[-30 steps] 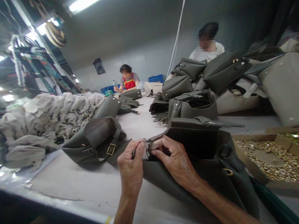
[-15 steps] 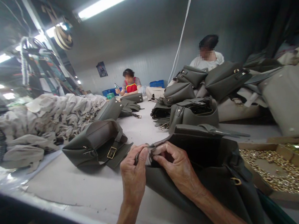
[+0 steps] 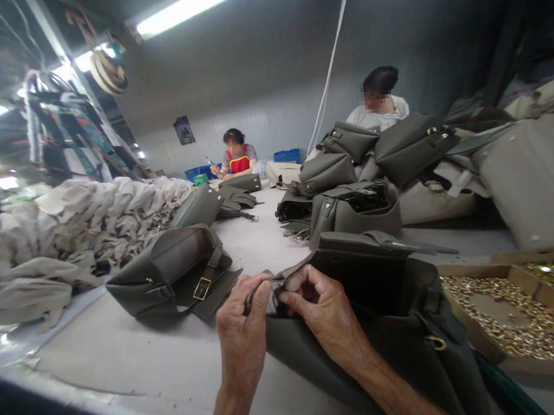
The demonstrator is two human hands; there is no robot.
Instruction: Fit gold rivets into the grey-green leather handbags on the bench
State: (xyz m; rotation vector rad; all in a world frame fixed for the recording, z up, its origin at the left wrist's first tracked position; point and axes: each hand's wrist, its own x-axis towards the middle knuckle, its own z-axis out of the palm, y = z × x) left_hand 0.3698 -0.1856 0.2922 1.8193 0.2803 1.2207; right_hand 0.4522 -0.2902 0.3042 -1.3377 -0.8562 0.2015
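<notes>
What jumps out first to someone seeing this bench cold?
Front and centre, the left hand and right hand pinch the top edge of a dark olive bag. More olive bags pile up behind it, and a tray of brass fittings glints at the right.

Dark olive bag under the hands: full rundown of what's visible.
The dark olive leather-look handbag lies on its side on the grey worktable, mouth open and facing away from the camera. A gold ring sits on its side strap. The left hand and right hand pinch its upper rim edge together.
</notes>
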